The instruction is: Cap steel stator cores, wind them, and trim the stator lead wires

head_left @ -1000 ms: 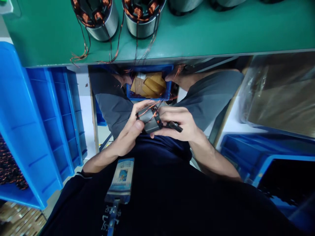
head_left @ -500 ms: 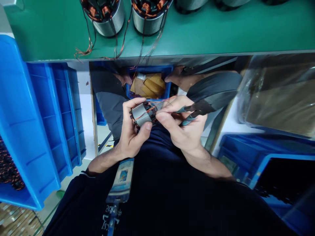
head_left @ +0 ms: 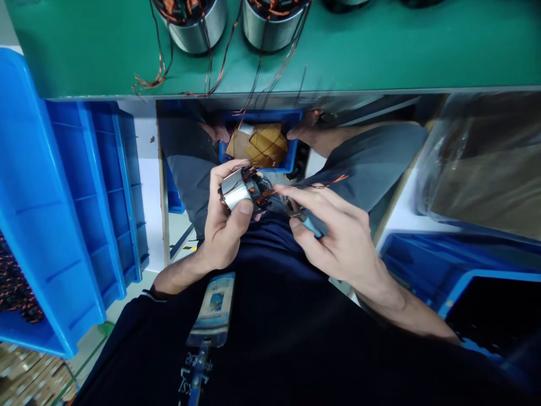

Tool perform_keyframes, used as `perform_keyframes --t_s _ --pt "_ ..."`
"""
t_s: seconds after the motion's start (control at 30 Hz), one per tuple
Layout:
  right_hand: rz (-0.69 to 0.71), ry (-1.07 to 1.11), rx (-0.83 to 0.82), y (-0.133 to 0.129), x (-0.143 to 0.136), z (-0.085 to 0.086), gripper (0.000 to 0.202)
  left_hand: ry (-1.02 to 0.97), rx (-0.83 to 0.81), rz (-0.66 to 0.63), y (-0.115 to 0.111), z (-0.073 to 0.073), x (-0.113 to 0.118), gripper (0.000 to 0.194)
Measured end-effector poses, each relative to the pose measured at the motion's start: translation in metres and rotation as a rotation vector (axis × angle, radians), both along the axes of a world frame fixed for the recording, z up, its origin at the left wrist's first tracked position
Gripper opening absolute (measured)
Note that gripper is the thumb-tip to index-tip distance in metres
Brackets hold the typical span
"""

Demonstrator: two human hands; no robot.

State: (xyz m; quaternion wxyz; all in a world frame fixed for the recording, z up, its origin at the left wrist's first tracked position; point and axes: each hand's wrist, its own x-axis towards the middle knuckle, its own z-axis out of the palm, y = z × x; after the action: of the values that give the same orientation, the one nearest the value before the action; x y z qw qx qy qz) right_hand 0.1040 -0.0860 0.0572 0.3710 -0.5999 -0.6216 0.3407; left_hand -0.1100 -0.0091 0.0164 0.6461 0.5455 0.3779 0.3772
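A small motor stator, a silver ring with black insulation and copper windings, is gripped in my left hand, the thumb pressed on its metal side. Its wound end faces right. Blue-handled pliers sit in my right hand, their metal head pointing at the stator. Copper wire ends run from the stator past my right index finger and stick out to the right. Whether the plier jaws touch a wire I cannot tell.
Larger stators with trailing wires stand on the green bench ahead. Between the legs sits a blue bin with brown paper. Blue crates are stacked left; another crate and a plastic-wrapped carton are right.
The pliers have swung round in my right hand, from handles pointing right to the head at the stator. That hand has moved right and down. My left hand still holds the stator.
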Motion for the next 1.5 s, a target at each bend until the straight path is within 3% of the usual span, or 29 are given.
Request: perform_keyframes --t_s 0.1,0.3,0.57,0.73,0.9,1.2,1.37,1.5 --pt "0.001 -0.025 0.025 0.004 -0.003 0.005 0.078 -0.029 -0.029 -0.021 -0.002 0.004 -0.001 0.056" --pt "0.016 -0.026 0.058 0.007 -0.003 0.005 0.079 0.059 0.038 -0.033 -0.003 0.005 -0.001 0.060" --pt "0.012 0.061 0.070 0.012 -0.005 -0.008 0.062 0.012 0.022 -0.011 -0.006 -0.001 0.002 0.060" --pt "0.022 -0.014 0.033 0.015 -0.004 -0.012 0.070 -0.153 -0.150 0.142 -0.002 0.009 0.009 0.043" --pt "0.017 -0.085 0.079 0.015 -0.005 -0.012 0.068 -0.160 -0.170 0.145 0.000 0.018 0.012 0.032" --pt "-0.038 -0.119 0.136 0.016 -0.010 -0.008 0.065 -0.144 -0.086 0.108 -0.005 0.012 0.011 0.035" --pt "-0.070 -0.114 0.191 0.016 -0.011 -0.016 0.054 -0.070 -0.033 0.080 -0.007 0.008 0.011 0.039" --pt "-0.025 -0.018 0.145 0.023 -0.011 -0.026 0.047 -0.060 -0.099 0.144 -0.008 -0.003 0.012 0.040"
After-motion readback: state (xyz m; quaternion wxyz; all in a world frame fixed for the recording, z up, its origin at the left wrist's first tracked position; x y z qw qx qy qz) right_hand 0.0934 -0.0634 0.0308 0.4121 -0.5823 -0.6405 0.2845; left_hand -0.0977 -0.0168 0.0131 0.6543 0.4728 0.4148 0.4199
